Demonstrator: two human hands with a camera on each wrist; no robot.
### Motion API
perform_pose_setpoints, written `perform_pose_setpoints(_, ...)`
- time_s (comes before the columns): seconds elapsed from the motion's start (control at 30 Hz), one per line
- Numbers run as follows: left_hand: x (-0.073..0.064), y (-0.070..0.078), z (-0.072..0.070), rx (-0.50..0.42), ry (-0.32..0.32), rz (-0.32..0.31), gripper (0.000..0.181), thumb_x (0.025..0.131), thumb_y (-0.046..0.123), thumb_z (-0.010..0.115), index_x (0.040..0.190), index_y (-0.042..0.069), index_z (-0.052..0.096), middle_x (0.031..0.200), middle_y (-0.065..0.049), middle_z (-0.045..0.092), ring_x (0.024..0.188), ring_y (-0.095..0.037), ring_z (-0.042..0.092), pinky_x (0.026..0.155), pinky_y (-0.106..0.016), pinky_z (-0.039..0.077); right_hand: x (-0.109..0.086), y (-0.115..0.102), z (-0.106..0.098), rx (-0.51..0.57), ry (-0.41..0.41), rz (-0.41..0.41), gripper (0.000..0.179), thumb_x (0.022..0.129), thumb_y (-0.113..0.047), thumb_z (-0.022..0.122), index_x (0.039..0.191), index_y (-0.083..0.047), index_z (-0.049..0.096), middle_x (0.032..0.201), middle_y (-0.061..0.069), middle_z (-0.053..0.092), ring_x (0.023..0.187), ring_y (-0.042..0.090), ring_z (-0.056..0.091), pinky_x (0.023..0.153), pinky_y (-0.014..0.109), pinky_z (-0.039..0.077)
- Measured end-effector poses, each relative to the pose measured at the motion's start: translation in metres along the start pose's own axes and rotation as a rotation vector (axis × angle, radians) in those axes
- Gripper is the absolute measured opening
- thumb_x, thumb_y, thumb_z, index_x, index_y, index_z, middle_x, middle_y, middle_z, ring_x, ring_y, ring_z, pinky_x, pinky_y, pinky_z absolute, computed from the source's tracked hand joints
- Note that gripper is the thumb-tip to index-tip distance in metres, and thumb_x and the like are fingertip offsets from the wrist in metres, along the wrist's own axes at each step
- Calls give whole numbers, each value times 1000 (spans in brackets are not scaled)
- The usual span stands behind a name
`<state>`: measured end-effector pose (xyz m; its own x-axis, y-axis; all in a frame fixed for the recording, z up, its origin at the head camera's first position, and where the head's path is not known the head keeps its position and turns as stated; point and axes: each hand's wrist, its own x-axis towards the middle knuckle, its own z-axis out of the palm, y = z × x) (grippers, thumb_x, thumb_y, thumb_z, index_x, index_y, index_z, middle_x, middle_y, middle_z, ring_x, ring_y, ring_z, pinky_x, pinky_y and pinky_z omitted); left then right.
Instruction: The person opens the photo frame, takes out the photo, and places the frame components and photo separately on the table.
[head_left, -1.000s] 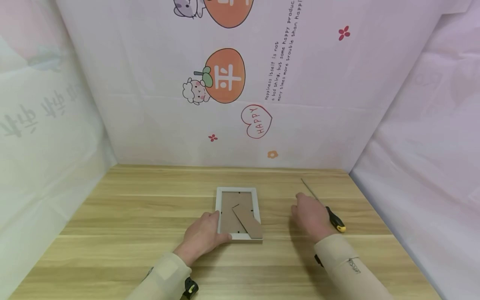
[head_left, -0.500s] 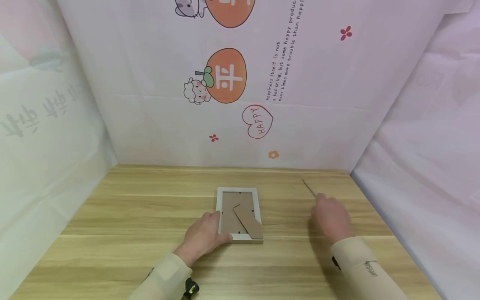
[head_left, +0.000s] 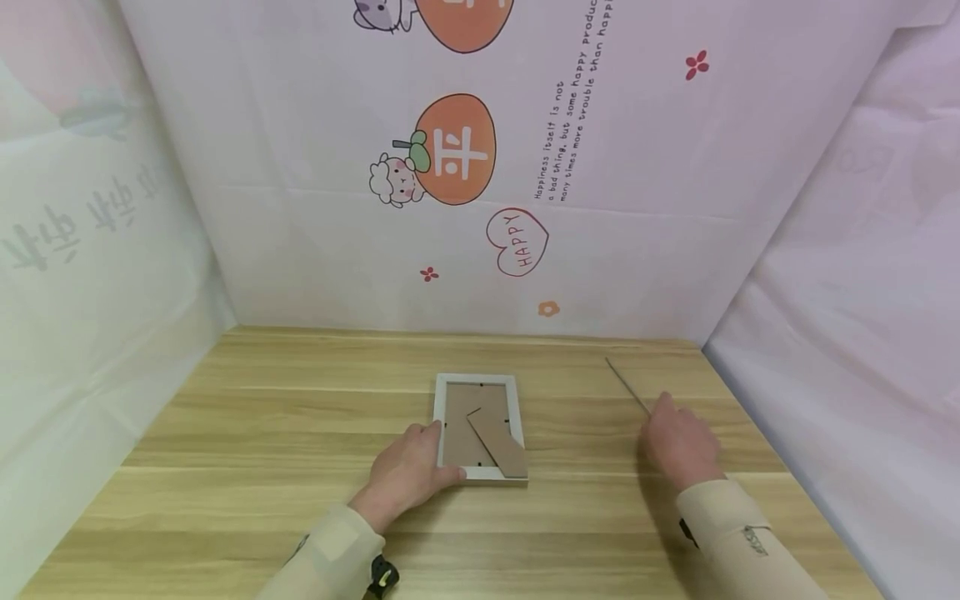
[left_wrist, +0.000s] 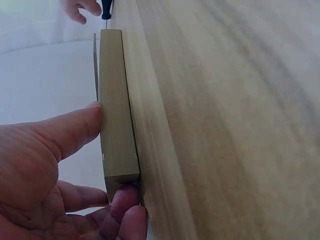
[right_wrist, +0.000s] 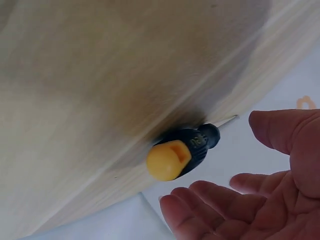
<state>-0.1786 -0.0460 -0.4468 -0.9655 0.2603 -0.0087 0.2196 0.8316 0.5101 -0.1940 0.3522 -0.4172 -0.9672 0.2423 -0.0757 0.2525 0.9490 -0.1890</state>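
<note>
A white picture frame [head_left: 442, 400] lies face down on the wooden table, its brown backing board and slanted stand flap [head_left: 497, 446] showing. My left hand [head_left: 405, 471] grips the near left corner of it; in the left wrist view the thumb presses one side and fingertips curl at the frame's [left_wrist: 117, 110] end. To the right a screwdriver lies on the table, its thin shaft [head_left: 628, 387] pointing to the back. Over its handle is my right hand [head_left: 681, 442]. The right wrist view shows the black and yellow handle [right_wrist: 185, 150] beside spread fingers and a raised thumb, not gripped.
The wooden table [head_left: 262, 433] is enclosed by a printed white sheet [head_left: 315, 267] at the back and white sheets along both sides. The right sheet [head_left: 840, 358] rises a short way beyond my right hand.
My right hand has moved right from beside the screwdriver to over its handle, covering it in the head view. The left hand and picture frame have stayed in place.
</note>
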Motion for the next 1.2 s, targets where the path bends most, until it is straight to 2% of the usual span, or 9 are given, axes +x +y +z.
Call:
perform_pose_setpoints(0.17, -1, 0, 0, -5, -1, 2, 89, 84, 47, 83, 149, -5, 50, 139, -28, 59, 120, -42, 63, 97, -57, 55, 1, 4, 3, -21, -27, 3, 31, 104, -17, 42, 116, 10, 50, 105, 40, 62, 91, 58, 64, 67, 62, 56)
perform_pose_setpoints(0.27, -1, 0, -1, -5, -2, 5, 89, 84, 46, 83, 149, -6, 50, 139, -28, 59, 121, -42, 63, 97, -56, 55, 2, 8, 5, -41, -51, -3, 29, 104, -12, 39, 115, 12, 51, 104, 40, 62, 89, 55, 65, 66, 60, 57)
perform_pose_setpoints(0.47, -1, 0, -1, 1, 0, 9, 89, 84, 46, 82, 148, -6, 50, 139, -27, 59, 121, -41, 63, 96, -56, 55, 2, 11, 7, -67, -100, -9, 26, 103, -6, 43, 113, 15, 56, 100, 37, 65, 84, 47, 67, 64, 57, 58)
perform_pose_setpoints(0.73, -1, 1, -2, 5, -7, -4, 88, 85, 47, 82, 149, -5, 50, 141, -27, 58, 123, -41, 62, 97, -55, 55, 5, 14, 8, -77, -124, -8, 23, 103, -4, 44, 104, 11, 61, 95, 32, 66, 80, 40, 66, 63, 56, 57)
perform_pose_setpoints(0.97, -1, 1, -3, 5, -12, -13, 89, 85, 47, 82, 149, -4, 50, 143, -27, 57, 126, -42, 61, 99, -56, 54, 6, 14, 9, -102, -124, -23, 17, 99, 2, 47, 100, 8, 64, 95, 33, 67, 77, 39, 65, 60, 55, 57)
perform_pose_setpoints(1.2, -1, 1, -3, 6, -15, -17, 89, 85, 48, 82, 150, -4, 50, 144, -27, 57, 126, -42, 61, 99, -56, 54, 7, 13, 9, -109, -112, -24, 15, 99, 2, 48, 97, 5, 63, 92, 32, 67, 76, 40, 66, 57, 54, 56)
